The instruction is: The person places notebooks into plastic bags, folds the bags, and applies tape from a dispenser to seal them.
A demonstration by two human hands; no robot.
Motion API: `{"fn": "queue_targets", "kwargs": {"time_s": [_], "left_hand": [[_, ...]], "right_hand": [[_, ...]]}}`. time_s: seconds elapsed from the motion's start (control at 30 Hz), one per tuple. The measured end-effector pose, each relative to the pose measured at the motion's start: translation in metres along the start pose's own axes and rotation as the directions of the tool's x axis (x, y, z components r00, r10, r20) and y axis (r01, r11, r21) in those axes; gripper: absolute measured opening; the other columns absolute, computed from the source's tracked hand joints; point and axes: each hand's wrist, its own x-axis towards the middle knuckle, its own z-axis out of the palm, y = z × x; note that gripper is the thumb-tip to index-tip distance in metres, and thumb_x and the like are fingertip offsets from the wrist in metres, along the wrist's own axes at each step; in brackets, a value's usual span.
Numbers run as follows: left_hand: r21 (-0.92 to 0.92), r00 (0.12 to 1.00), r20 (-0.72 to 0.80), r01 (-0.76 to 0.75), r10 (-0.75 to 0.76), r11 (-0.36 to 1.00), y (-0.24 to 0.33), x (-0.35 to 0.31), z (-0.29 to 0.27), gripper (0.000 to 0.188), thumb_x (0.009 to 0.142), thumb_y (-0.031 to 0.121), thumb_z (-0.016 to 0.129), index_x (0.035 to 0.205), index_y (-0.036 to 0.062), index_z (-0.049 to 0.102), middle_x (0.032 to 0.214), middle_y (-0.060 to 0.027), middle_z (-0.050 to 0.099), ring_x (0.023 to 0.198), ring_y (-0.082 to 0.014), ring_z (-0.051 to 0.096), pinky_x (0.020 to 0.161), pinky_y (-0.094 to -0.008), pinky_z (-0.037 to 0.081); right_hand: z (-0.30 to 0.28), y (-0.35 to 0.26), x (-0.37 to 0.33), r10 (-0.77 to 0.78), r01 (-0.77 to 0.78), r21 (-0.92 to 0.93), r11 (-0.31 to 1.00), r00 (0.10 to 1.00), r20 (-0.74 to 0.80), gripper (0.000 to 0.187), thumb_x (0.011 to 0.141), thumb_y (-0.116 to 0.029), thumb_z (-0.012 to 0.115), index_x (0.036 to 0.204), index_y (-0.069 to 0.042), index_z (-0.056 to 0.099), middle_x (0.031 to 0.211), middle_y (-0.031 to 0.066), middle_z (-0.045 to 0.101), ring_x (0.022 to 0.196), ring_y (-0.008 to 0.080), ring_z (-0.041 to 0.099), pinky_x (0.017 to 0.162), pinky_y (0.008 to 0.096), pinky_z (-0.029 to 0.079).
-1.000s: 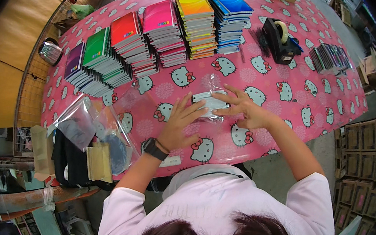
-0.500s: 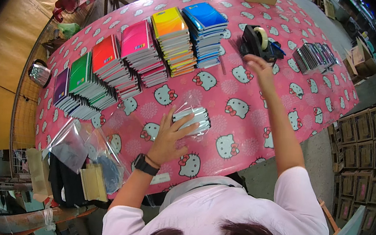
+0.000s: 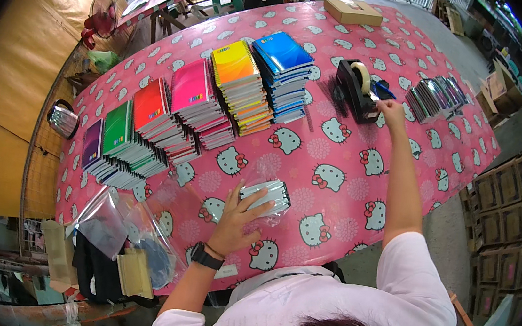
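My left hand [image 3: 238, 218] rests with fingers spread on a small pack [image 3: 267, 197] in clear plastic wrap, showing white page edges and dark borders. Its thumb stays apart from the pack. At the front of a black tape dispenser [image 3: 356, 91], my right hand [image 3: 391, 112] is closed in a pinch at the tape's end. The pinched tape itself is barely visible. A roll of pale tape [image 3: 362, 77] sits in the dispenser. Left of it, spiral notebooks are piled in a row, from blue [image 3: 284, 53] and yellow [image 3: 237, 64] to purple [image 3: 92, 142].
Several wrapped packs [image 3: 437, 98] stand at the right on the pink patterned tablecloth [image 3: 340, 262]. A cardboard box [image 3: 353, 12] lies at the far edge. Clear plastic bags [image 3: 100, 222] hang at the near left. Stacked cartons [image 3: 506, 210] fill the right side.
My right hand has moved from in front of the dispenser to its tape end and closed into a pinch. My left hand stays on the pack. The whole view has shifted slightly.
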Motion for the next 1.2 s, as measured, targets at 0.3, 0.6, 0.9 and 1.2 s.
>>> {"fn": "queue_targets", "kwargs": {"time_s": [0.3,0.6,0.9,1.2], "left_hand": [[-0.004,0.998,-0.024,-0.066,0.066,0.998,-0.007,-0.002,0.003,0.073,0.058,0.009,0.069,0.128,0.0241,0.054,0.144,-0.0011,0.036,0.134,-0.0433,0.019,0.107,-0.0617,0.015],[0.019,0.998,0.057,-0.011,0.010,1.000,-0.008,-0.004,0.001,0.080,0.055,0.023,0.074,0.131,0.0299,0.051,0.148,-0.0017,0.028,0.137,-0.0448,0.007,0.105,-0.0667,0.010],[0.041,0.998,0.059,-0.040,0.037,0.998,-0.007,-0.004,-0.001,0.079,0.053,0.028,0.078,0.128,0.0305,0.053,0.151,-0.0070,0.021,0.138,-0.0451,0.000,0.106,-0.0656,0.008],[0.025,0.999,0.048,-0.023,0.022,0.999,-0.002,-0.004,-0.003,0.074,0.054,0.027,0.077,0.125,0.0275,0.057,0.152,-0.0107,0.014,0.138,-0.0456,-0.001,0.105,-0.0663,0.008]], "right_hand": [[0.052,-0.053,-0.081,0.313,-0.528,0.129,0.840,0.664,0.680,0.019,0.081,-0.024,0.069,0.077,-0.006,0.064,0.062,-0.0042,0.054,0.049,0.0033,0.038,0.042,0.0198,0.028],[0.096,-0.226,-0.234,0.024,0.477,-0.315,0.820,0.521,0.853,0.047,0.070,-0.046,0.073,0.066,0.000,0.065,0.066,0.0099,0.062,0.059,0.0185,0.059,0.054,0.0335,0.045],[0.066,-0.221,-0.236,0.079,0.572,-0.604,0.555,0.686,0.723,0.051,0.063,-0.053,0.075,0.072,-0.003,0.067,0.071,0.0131,0.062,0.066,0.0309,0.061,0.060,0.0418,0.047],[0.071,-0.189,-0.275,-0.616,0.899,-0.012,0.438,0.311,0.723,0.050,0.062,0.005,0.062,0.108,-0.012,0.063,0.096,0.0055,0.054,0.099,0.0261,0.048,0.083,0.0369,0.041]]}}
